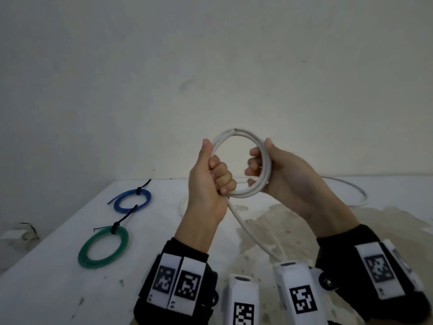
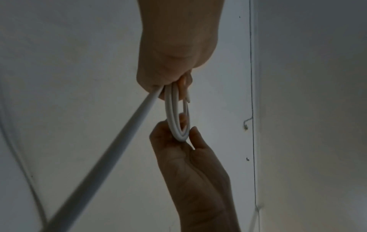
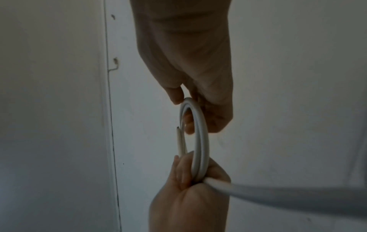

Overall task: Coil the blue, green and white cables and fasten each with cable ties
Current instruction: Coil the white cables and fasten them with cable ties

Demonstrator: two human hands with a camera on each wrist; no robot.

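Note:
I hold a white cable (image 1: 246,193) up in front of me, wound into a small round coil of a few turns. My left hand (image 1: 214,165) grips the coil's left side in a fist. On the right side my right hand (image 1: 257,160) holds the turns between thumb and curled fingers. The cable's loose tail (image 1: 248,227) drops from my left fist to the table. The left wrist view has the coil (image 2: 174,119) edge-on between both hands, and the right wrist view has the coil (image 3: 200,133) with its cut end (image 3: 179,141) sticking out. The blue coil (image 1: 116,205) and green coil (image 1: 82,254) lie tied on the left.
Black cable ties (image 1: 138,190) bind the blue and green coils. More white cable (image 1: 360,195) loops over the white table (image 1: 58,289) at the right, near a stained patch (image 1: 304,231). A plain wall rises behind the table's far edge.

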